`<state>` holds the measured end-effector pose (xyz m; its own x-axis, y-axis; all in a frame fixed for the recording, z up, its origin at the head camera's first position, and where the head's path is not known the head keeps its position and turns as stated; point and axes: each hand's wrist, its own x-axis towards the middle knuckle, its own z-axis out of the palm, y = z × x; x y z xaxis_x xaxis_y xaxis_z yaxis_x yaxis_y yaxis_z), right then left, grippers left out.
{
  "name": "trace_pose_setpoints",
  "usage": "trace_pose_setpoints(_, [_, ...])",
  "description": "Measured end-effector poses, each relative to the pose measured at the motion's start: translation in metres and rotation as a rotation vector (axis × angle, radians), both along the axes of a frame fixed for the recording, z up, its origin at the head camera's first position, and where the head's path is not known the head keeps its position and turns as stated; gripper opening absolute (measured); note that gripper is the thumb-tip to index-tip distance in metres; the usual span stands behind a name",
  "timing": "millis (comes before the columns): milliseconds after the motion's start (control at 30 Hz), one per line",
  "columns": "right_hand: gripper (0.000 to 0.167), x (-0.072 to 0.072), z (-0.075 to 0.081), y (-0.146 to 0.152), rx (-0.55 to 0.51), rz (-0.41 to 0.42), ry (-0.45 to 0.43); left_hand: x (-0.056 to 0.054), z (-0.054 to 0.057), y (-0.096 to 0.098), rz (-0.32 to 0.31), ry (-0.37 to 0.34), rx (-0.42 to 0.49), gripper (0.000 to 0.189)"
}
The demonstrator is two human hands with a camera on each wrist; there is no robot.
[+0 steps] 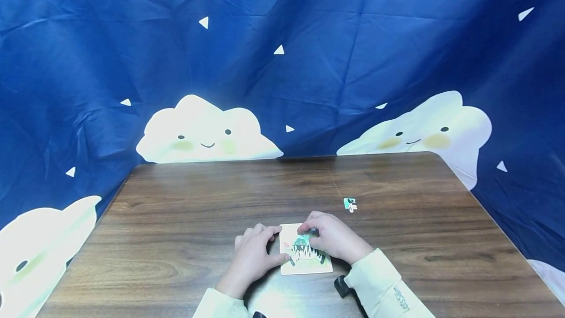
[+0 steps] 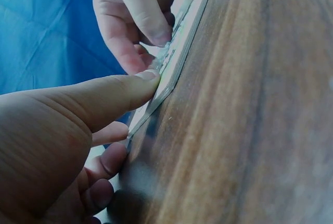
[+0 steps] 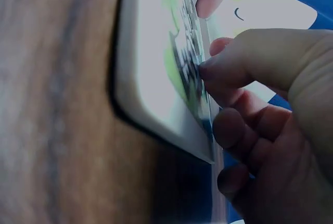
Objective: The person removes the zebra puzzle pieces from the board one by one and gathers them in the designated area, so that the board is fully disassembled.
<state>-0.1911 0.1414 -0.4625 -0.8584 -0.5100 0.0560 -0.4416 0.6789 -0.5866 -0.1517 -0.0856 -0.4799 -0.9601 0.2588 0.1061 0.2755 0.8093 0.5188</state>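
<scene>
A small square puzzle board with a pale rim and a zebra picture lies on the table. My left hand holds its left side, thumb over the lower left and a fingertip at the upper left corner. In the left wrist view, the left thumb rests on the board's edge. My right hand is over the board's upper right, its thumb and index finger pinching a blue-green puzzle piece at the picture. Fingers hide part of that piece. In the right wrist view, the right thumb touches the picture.
A loose puzzle piece, green, black and white, lies on the wooden table beyond my right hand. Behind the table's far edge hangs a blue curtain with white clouds and triangles.
</scene>
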Motion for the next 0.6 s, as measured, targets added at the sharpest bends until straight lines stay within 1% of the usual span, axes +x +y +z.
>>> trace_pose_setpoints(100, [0.026,0.0011,0.0007,0.0003,0.018,-0.005,0.008,-0.0001,-0.0001,0.0001,-0.001,0.002,-0.001,0.064])
trace_pose_setpoints(267, [0.015,0.0009,0.0006,0.0028,0.046,-0.066,0.007,0.0,-0.0002,0.0005,0.001,0.006,-0.003,0.064])
trace_pose_setpoints(333, [0.012,0.0005,0.0008,0.0041,0.045,-0.074,0.001,0.0,-0.0002,0.0005,0.002,0.006,-0.002,0.064])
trace_pose_setpoints(600, [0.014,-0.0007,-0.0007,0.0075,0.017,-0.037,-0.018,-0.0003,-0.0007,-0.0002,-0.001,0.01,-0.006,0.065])
